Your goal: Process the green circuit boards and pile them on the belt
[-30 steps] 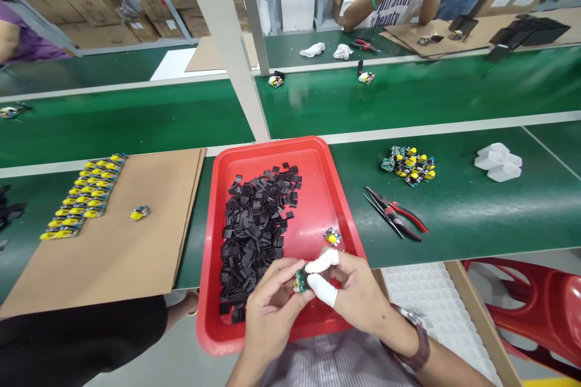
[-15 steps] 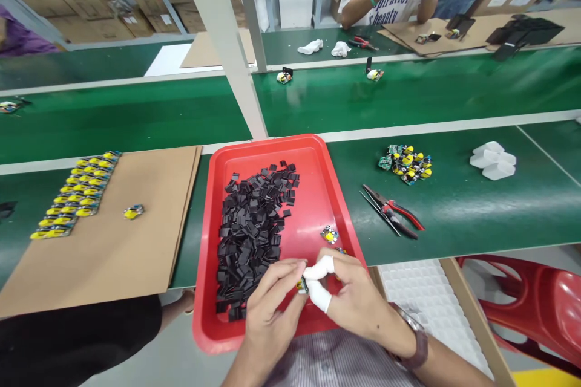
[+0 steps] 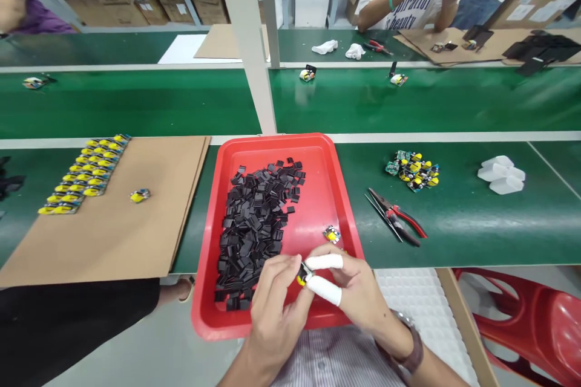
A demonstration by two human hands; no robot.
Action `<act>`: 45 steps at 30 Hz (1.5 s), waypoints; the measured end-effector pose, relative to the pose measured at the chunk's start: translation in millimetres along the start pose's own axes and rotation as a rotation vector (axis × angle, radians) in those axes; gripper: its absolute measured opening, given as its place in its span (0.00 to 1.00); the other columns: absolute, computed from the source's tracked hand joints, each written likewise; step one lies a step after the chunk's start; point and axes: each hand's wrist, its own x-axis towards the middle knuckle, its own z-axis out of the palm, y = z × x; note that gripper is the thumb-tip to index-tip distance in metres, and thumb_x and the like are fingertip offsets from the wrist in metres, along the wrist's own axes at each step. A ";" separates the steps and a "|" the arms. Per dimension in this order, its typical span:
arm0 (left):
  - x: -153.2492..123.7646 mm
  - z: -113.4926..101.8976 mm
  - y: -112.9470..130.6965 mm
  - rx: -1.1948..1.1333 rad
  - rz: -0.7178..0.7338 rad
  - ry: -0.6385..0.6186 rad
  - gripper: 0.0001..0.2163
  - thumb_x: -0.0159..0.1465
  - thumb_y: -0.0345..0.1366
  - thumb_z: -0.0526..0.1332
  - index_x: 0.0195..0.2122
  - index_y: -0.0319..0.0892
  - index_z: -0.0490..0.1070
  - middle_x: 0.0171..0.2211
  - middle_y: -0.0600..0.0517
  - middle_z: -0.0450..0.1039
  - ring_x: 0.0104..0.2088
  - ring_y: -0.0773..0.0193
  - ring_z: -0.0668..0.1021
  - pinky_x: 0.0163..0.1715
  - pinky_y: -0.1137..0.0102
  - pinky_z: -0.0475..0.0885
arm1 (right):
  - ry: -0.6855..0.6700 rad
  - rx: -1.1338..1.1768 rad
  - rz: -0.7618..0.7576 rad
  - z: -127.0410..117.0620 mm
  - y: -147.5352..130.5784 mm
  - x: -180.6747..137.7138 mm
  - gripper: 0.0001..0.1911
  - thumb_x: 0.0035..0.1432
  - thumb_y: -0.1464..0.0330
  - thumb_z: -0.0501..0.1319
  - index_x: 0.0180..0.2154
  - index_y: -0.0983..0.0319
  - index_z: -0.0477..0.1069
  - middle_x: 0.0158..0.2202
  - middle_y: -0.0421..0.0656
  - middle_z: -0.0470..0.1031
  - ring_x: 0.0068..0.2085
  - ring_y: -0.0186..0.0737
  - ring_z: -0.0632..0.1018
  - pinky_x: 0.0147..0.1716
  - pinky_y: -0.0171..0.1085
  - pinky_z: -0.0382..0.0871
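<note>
Both my hands meet over the near edge of the red tray (image 3: 345,205). My left hand (image 3: 276,308) and my right hand (image 3: 351,290), which wears white finger cots on thumb and forefinger, pinch a small circuit board with a yellow part (image 3: 302,274) between them. A heap of small black square pieces (image 3: 256,224) fills the tray's left half. Another small board (image 3: 332,234) lies in the tray just beyond my right hand.
Red-handled pliers (image 3: 399,221), a pile of small boards (image 3: 414,168) and white plastic shells (image 3: 502,174) lie right of the tray. Left, a cardboard sheet (image 3: 136,236) carries rows of yellow-topped boards (image 3: 84,172) and a single board (image 3: 140,195). A person works across the green conveyor belt (image 3: 408,106).
The small board has been turned in my fingers, from its green face to its yellow part. My hands stayed over the tray's near edge.
</note>
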 end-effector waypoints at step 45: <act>1.3 26.5 -1.5 0.398 0.137 -0.731 0.06 0.66 0.24 0.64 0.38 0.42 0.71 0.42 0.48 0.75 0.39 0.55 0.78 0.35 0.63 0.77 | -0.566 -1.267 -0.468 -21.9 16.1 151.1 0.08 0.66 0.75 0.61 0.42 0.63 0.79 0.38 0.48 0.75 0.40 0.46 0.75 0.45 0.44 0.71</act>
